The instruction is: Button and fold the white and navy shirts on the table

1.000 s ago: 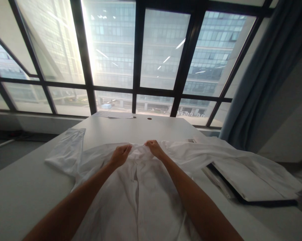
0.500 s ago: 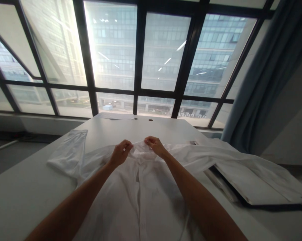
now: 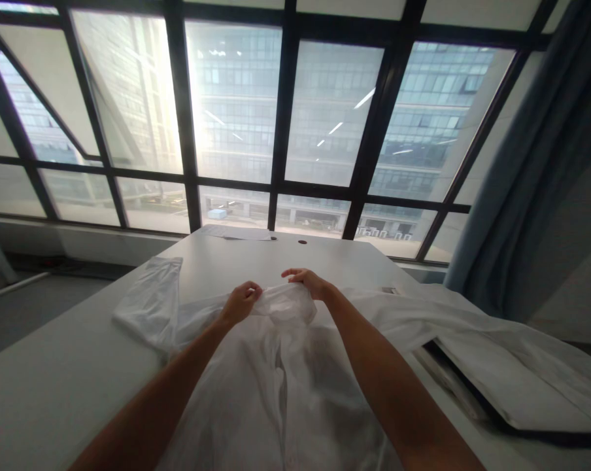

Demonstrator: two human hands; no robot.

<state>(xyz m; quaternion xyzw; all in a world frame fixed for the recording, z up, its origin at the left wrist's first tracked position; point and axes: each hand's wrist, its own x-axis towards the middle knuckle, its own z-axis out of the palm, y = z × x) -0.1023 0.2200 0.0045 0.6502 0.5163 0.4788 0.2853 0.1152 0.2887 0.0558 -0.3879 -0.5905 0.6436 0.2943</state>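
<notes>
white shirt [image 3: 286, 386] lies front-up on the counter [image 3: 45, 386]. our left hand [image 3: 241, 302] and right hand [image 3: 309, 282] each pinch the collar [image 3: 286, 302]. we judge: keep both pinches level, pull evenly so the placket stays straight.

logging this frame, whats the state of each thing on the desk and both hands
white shirt: spread front up on the table, placket running down the middle
collar: lifted, pinched from both sides
left hand: shut on collar
right hand: gripping collar
left sleeve: laid out flat
table: shirt covering its near part
</notes>
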